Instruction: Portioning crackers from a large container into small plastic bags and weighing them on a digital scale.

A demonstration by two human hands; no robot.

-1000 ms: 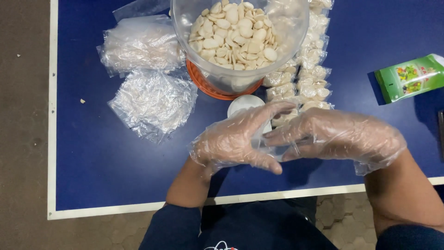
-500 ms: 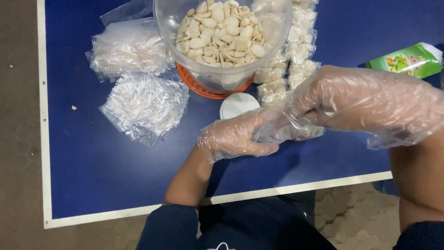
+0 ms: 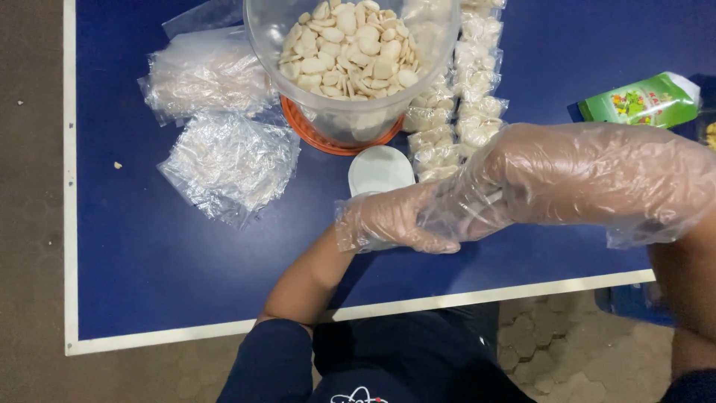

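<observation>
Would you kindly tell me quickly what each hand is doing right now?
Left hand: in a clear plastic glove, fingers loosely curled, nothing seen held.
Right hand: also gloved, its grip pinching the left glove at the fingertips.

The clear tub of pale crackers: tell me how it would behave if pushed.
The clear tub is probably light for its size, being filled only with thin pale crackers. It sits on an orange lid as its base, so a push may tip it rather than slide it. The open top would likely spill.
</observation>
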